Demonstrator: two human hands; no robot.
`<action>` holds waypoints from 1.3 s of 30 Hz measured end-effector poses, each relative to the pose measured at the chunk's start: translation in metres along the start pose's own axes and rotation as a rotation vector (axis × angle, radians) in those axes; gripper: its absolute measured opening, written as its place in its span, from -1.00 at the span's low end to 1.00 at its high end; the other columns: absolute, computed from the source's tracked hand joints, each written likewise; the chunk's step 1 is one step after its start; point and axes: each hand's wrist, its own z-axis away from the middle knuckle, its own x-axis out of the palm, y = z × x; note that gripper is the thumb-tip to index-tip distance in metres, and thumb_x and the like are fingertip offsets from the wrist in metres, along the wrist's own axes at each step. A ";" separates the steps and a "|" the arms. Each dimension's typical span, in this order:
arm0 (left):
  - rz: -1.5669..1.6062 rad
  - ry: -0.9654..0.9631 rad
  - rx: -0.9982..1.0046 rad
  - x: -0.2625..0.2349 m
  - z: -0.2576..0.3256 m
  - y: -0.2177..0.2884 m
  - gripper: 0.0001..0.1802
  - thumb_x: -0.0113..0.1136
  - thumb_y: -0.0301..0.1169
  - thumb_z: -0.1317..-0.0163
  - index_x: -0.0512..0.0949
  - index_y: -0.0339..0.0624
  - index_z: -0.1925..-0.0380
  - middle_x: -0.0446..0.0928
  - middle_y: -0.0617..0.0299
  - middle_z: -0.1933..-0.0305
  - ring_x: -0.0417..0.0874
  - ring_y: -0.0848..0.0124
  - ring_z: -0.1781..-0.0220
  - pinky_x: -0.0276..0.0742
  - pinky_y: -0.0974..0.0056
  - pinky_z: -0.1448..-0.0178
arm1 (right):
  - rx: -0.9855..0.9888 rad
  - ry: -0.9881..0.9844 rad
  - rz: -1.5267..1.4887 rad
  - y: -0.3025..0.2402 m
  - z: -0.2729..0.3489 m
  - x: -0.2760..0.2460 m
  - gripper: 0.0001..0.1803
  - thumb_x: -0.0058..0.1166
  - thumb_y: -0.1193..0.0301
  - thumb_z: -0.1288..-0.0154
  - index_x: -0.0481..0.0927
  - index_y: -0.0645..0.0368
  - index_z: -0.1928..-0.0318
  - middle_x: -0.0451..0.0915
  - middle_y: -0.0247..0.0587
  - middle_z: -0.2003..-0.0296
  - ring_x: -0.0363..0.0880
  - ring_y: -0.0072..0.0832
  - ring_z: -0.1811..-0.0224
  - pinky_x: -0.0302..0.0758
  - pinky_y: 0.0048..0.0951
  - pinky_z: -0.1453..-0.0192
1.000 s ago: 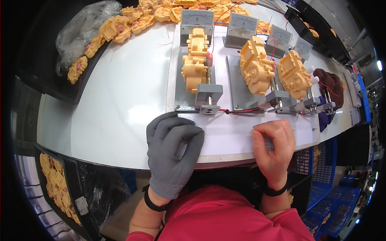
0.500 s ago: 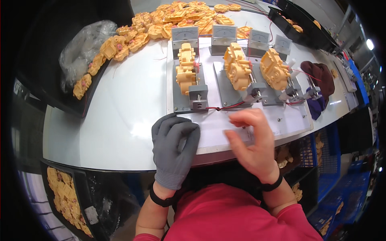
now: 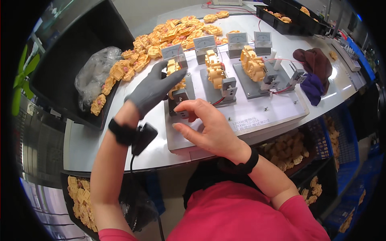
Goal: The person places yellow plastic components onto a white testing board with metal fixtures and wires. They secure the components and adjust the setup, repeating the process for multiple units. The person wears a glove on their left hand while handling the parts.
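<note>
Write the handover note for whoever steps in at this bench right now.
Left hand: gloved, fingers on the yellow gearbox part seated in the leftmost fixture; not clearly closed on it.
Right hand: bare, fingertips at that fixture's grey clamp block.
Middle gearbox part and right gearbox part sit in their fixtures, each under an analog meter.
Loose yellow parts lie heaped behind, more in the black tray at left.
Left to do: leftmost station only.

A grey knitted glove is worn on the left hand (image 3: pixel 155 89), and black bands are seen at both wrists; the right hand (image 3: pixel 207 128) is bare. Orange-yellow moulded plastic parts (image 3: pixel 177 78) are set on grey metal fixtures (image 3: pixel 219 90) over a white board (image 3: pixel 257 116). Red sleeves (image 3: pixel 249 217), a dark maroon cloth (image 3: pixel 315 60) and a black tray (image 3: pixel 76 44) are shown.
</note>
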 end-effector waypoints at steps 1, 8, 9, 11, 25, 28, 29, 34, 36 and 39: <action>-0.045 -0.048 -0.009 0.005 -0.008 0.009 -0.21 0.33 -0.10 -0.23 0.30 -0.28 -0.35 0.53 -0.01 -0.07 0.61 0.36 0.03 0.58 0.28 0.04 | -0.001 -0.006 0.013 -0.001 0.000 -0.001 -0.60 0.34 0.39 -0.21 0.57 0.18 -0.04 0.57 -0.23 0.14 0.53 -0.44 0.25 0.52 -0.42 0.09; -0.288 0.206 0.247 -0.031 -0.028 0.030 -0.24 0.30 -0.22 -0.21 0.28 -0.30 -0.35 0.57 0.02 -0.01 0.65 0.34 0.07 0.60 0.29 0.07 | -0.072 0.052 0.057 0.006 -0.002 0.001 -0.60 0.33 0.32 -0.22 0.58 0.20 -0.02 0.60 -0.15 0.14 0.59 -0.33 0.25 0.55 -0.32 0.07; -0.359 0.255 0.281 -0.043 -0.015 0.051 -0.31 0.26 -0.24 -0.26 0.30 -0.28 -0.34 0.56 0.06 -0.07 0.65 0.30 -0.03 0.60 0.27 -0.05 | -0.107 0.073 0.083 0.008 -0.001 -0.001 -0.55 0.33 0.26 -0.22 0.57 0.22 -0.04 0.60 -0.12 0.12 0.59 -0.29 0.18 0.53 -0.27 0.01; 0.039 0.022 0.461 -0.015 0.011 0.076 -0.37 0.20 -0.29 -0.32 0.31 -0.23 -0.35 0.44 0.04 -0.27 0.49 0.29 -0.30 0.46 0.26 -0.31 | -0.058 0.172 0.058 0.008 0.009 -0.020 -0.34 0.36 0.18 -0.21 0.44 0.24 -0.22 0.55 -0.04 0.03 0.56 -0.22 0.03 0.51 -0.24 -0.12; -0.207 -0.260 0.556 0.071 0.136 0.034 -0.62 0.09 -0.56 -0.40 0.45 -0.43 -0.19 0.46 -0.10 -0.24 0.49 0.12 -0.23 0.43 0.10 -0.28 | 1.186 0.567 -0.254 -0.029 0.315 -0.240 -0.51 0.32 0.13 -0.27 0.62 0.07 -0.13 0.67 -0.39 0.00 0.60 -0.64 -0.07 0.53 -0.54 -0.09; -0.141 -0.045 0.487 0.055 0.138 0.002 -0.58 0.05 -0.58 -0.45 0.37 -0.52 -0.26 0.49 -0.15 -0.27 0.57 0.11 -0.22 0.50 0.11 -0.27 | 1.361 1.027 0.030 -0.024 0.504 -0.292 -0.49 0.43 0.07 -0.12 0.65 0.11 0.02 0.70 -0.29 0.11 0.69 -0.58 0.16 0.58 -0.40 0.17; -0.136 0.053 0.443 0.053 0.140 -0.008 -0.59 0.05 -0.58 -0.45 0.37 -0.54 -0.25 0.49 -0.16 -0.26 0.58 0.11 -0.20 0.52 0.09 -0.25 | 1.496 1.069 0.320 -0.025 0.577 -0.306 -0.53 0.41 0.16 -0.14 0.65 0.17 0.03 0.70 -0.26 0.20 0.69 -0.54 0.20 0.59 -0.41 0.17; -0.110 0.432 0.225 0.045 0.133 -0.095 -0.62 -0.09 -0.54 -0.50 0.40 -0.51 -0.24 0.44 -0.05 -0.31 0.45 0.22 -0.34 0.33 0.23 -0.43 | 1.803 1.022 0.930 -0.029 0.690 -0.325 -0.65 0.22 0.22 -0.22 0.65 0.19 0.08 0.67 -0.24 0.38 0.68 -0.43 0.30 0.54 -0.42 0.26; -0.206 0.398 0.188 0.056 0.132 -0.092 -0.62 -0.02 -0.52 -0.48 0.42 -0.41 -0.25 0.46 0.07 -0.29 0.44 0.29 -0.32 0.28 0.23 -0.44 | 1.732 1.094 0.622 -0.041 0.608 -0.307 -0.72 0.20 0.20 -0.28 0.64 0.10 0.12 0.63 -0.36 0.40 0.63 -0.57 0.38 0.47 -0.54 0.32; -0.193 0.331 0.256 0.072 0.130 -0.090 -0.66 0.01 -0.62 -0.38 0.48 -0.38 -0.14 0.43 -0.03 -0.26 0.41 0.17 -0.35 0.23 0.15 -0.46 | 1.447 1.026 0.376 -0.021 0.515 -0.313 -0.74 0.17 0.18 -0.39 0.61 0.03 0.05 0.63 -0.48 0.29 0.58 -0.71 0.34 0.42 -0.65 0.30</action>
